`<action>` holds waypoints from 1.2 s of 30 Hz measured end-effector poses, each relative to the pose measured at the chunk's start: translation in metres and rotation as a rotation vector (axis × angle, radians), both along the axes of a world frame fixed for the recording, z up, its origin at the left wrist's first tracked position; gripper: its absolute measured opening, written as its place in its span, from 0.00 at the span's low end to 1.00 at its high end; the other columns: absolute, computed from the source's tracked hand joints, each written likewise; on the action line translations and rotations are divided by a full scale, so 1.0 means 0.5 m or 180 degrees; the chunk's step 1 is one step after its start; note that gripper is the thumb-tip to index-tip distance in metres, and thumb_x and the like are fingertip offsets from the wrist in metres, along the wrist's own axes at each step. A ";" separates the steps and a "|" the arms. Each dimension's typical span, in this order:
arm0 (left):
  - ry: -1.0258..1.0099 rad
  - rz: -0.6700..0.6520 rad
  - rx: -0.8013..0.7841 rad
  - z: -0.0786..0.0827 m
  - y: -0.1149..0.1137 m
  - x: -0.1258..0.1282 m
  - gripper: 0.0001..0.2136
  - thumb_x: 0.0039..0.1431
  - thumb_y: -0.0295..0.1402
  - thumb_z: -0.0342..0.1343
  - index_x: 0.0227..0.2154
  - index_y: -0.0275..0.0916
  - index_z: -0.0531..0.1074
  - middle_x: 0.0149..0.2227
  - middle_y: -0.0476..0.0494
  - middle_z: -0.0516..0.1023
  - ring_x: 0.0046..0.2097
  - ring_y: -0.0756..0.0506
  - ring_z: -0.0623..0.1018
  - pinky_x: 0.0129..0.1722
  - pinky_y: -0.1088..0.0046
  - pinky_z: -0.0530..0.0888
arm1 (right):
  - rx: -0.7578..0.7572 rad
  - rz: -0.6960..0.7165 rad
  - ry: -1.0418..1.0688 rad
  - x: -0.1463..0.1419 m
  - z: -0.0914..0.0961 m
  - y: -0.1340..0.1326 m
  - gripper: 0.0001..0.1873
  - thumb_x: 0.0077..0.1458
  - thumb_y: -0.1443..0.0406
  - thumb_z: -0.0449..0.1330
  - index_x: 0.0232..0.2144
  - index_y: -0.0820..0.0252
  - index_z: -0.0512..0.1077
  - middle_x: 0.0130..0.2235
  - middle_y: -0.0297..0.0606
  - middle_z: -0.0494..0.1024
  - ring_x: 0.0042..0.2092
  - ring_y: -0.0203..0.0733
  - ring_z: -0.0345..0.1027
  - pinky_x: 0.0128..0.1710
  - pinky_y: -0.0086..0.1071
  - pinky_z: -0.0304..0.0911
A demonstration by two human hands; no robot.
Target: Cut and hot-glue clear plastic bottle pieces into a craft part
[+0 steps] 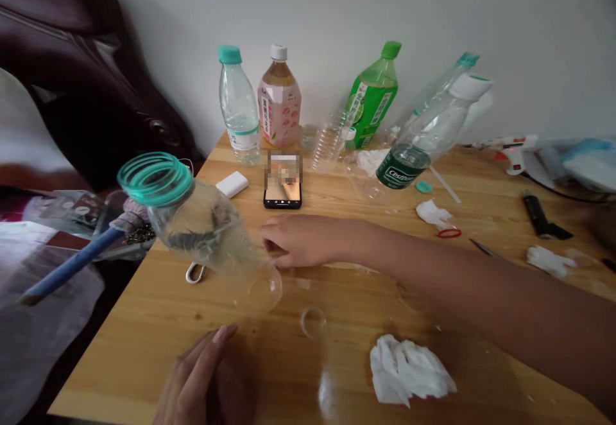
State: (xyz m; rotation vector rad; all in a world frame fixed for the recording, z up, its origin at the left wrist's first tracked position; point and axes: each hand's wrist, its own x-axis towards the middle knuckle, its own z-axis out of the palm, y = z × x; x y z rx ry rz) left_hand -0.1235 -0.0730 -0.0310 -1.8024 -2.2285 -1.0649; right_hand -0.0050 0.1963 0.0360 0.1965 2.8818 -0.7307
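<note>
A clear plastic bottle (212, 229) with several turquoise rings (156, 178) around its top stands at the left of the wooden table, leaning left in view. My right hand (301, 242) reaches across from the right, beside the bottle's lower part. Its fingers are curled and close together; what they hold, if anything, is hidden. At the front edge, my left hand (199, 380) rests with fingers stretched out, holding nothing. A thin clear plastic ring (314, 323) lies between the hands. Crumpled white tissue (409, 373) lies to the right, below my right forearm.
Along the wall stand a turquoise-capped bottle (239, 110), a pink-labelled bottle (280, 104), a green-labelled bottle (373, 101) and a tilted white-capped bottle (433, 130). A phone (283, 184) leans before them. A glue gun (514, 155) and scissors (484, 248) lie right.
</note>
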 end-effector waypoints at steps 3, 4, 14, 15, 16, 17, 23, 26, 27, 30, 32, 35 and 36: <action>0.0160 0.0035 0.0024 -0.002 0.001 0.002 0.12 0.58 0.26 0.57 0.44 0.36 0.76 0.37 0.40 0.85 0.35 0.44 0.85 0.33 0.74 0.82 | -0.0142 -0.0076 0.0078 0.001 -0.010 0.000 0.10 0.58 0.64 0.64 0.41 0.62 0.72 0.43 0.42 0.76 0.42 0.42 0.68 0.39 0.31 0.60; 0.0198 0.0023 0.0014 -0.002 0.001 0.002 0.12 0.58 0.26 0.56 0.45 0.36 0.75 0.36 0.41 0.85 0.35 0.45 0.85 0.33 0.75 0.82 | -0.0158 -0.0107 0.0097 0.000 -0.014 -0.001 0.07 0.59 0.66 0.62 0.41 0.62 0.72 0.43 0.41 0.76 0.42 0.41 0.68 0.39 0.31 0.60; -0.0057 0.0571 -0.0096 0.005 0.005 0.036 0.11 0.61 0.28 0.54 0.45 0.39 0.76 0.38 0.42 0.83 0.36 0.46 0.83 0.32 0.76 0.79 | -0.0069 -0.0123 0.0006 0.008 0.008 -0.006 0.07 0.57 0.70 0.60 0.40 0.63 0.72 0.42 0.43 0.77 0.39 0.41 0.68 0.36 0.32 0.59; -0.0042 0.0559 -0.0094 0.005 0.005 0.038 0.11 0.61 0.28 0.54 0.45 0.39 0.76 0.38 0.43 0.83 0.35 0.46 0.83 0.31 0.76 0.79 | -0.0081 -0.0060 0.0065 0.009 0.008 -0.006 0.08 0.58 0.69 0.61 0.42 0.62 0.72 0.43 0.42 0.76 0.40 0.41 0.68 0.37 0.32 0.59; -0.0019 0.0527 -0.0077 0.005 0.005 0.038 0.11 0.61 0.28 0.54 0.45 0.39 0.76 0.38 0.43 0.83 0.35 0.47 0.83 0.31 0.76 0.78 | -0.0095 0.0007 0.0133 0.009 0.007 -0.006 0.10 0.58 0.67 0.62 0.43 0.61 0.72 0.45 0.42 0.75 0.41 0.41 0.68 0.38 0.32 0.60; -0.0001 0.0503 -0.0044 0.005 0.006 0.037 0.11 0.60 0.27 0.55 0.45 0.39 0.76 0.37 0.43 0.83 0.34 0.47 0.83 0.31 0.77 0.78 | -0.0103 0.0063 0.0194 0.008 0.004 -0.007 0.10 0.59 0.66 0.62 0.44 0.60 0.72 0.45 0.41 0.75 0.41 0.41 0.68 0.39 0.31 0.60; 0.0185 0.0269 0.0218 0.012 0.013 0.043 0.13 0.61 0.23 0.55 0.48 0.37 0.72 0.38 0.42 0.83 0.36 0.47 0.83 0.37 0.76 0.79 | -0.0012 0.0088 0.0112 -0.009 -0.013 -0.006 0.03 0.60 0.67 0.61 0.37 0.61 0.73 0.42 0.41 0.76 0.40 0.40 0.69 0.37 0.31 0.60; 0.0201 0.0305 0.0403 0.014 0.016 0.050 0.17 0.60 0.22 0.55 0.52 0.36 0.69 0.40 0.42 0.83 0.39 0.47 0.83 0.37 0.75 0.79 | 0.0107 0.0052 0.0010 -0.003 -0.009 0.002 0.02 0.59 0.69 0.60 0.35 0.63 0.73 0.41 0.42 0.77 0.39 0.41 0.69 0.36 0.32 0.59; 0.0207 0.0301 0.0416 0.014 0.016 0.051 0.17 0.60 0.22 0.55 0.52 0.36 0.69 0.40 0.42 0.83 0.38 0.47 0.83 0.37 0.76 0.79 | 0.0136 0.0025 -0.0012 0.002 -0.007 0.005 0.02 0.59 0.69 0.60 0.35 0.63 0.73 0.41 0.42 0.77 0.39 0.41 0.69 0.36 0.32 0.59; 0.0187 0.0307 0.0342 0.012 0.017 0.052 0.14 0.61 0.23 0.55 0.49 0.37 0.71 0.40 0.43 0.83 0.36 0.48 0.83 0.34 0.78 0.78 | 0.0198 -0.0149 -0.0043 0.015 -0.004 0.014 0.06 0.60 0.65 0.62 0.38 0.63 0.73 0.43 0.43 0.77 0.40 0.41 0.70 0.35 0.31 0.59; 0.0105 0.0424 0.0294 0.012 0.017 0.052 0.14 0.61 0.24 0.55 0.49 0.38 0.72 0.40 0.43 0.83 0.37 0.48 0.83 0.34 0.77 0.78 | 0.0233 -0.0277 -0.0063 0.019 -0.003 0.017 0.09 0.60 0.63 0.63 0.41 0.63 0.73 0.45 0.43 0.78 0.41 0.40 0.70 0.35 0.30 0.59; -0.0015 0.0457 0.0217 0.013 0.017 0.052 0.14 0.62 0.25 0.54 0.50 0.38 0.71 0.41 0.42 0.83 0.39 0.46 0.83 0.37 0.73 0.79 | 0.0308 -0.0345 -0.0177 0.019 0.002 0.015 0.05 0.60 0.66 0.62 0.39 0.62 0.74 0.43 0.42 0.80 0.40 0.40 0.71 0.33 0.30 0.58; -0.0023 0.0409 0.0205 0.014 0.017 0.052 0.14 0.62 0.25 0.54 0.50 0.38 0.71 0.41 0.42 0.83 0.40 0.46 0.83 0.38 0.73 0.79 | 0.0348 -0.0340 -0.0222 0.017 0.005 0.012 0.03 0.59 0.68 0.61 0.37 0.62 0.75 0.42 0.41 0.80 0.40 0.41 0.71 0.32 0.31 0.57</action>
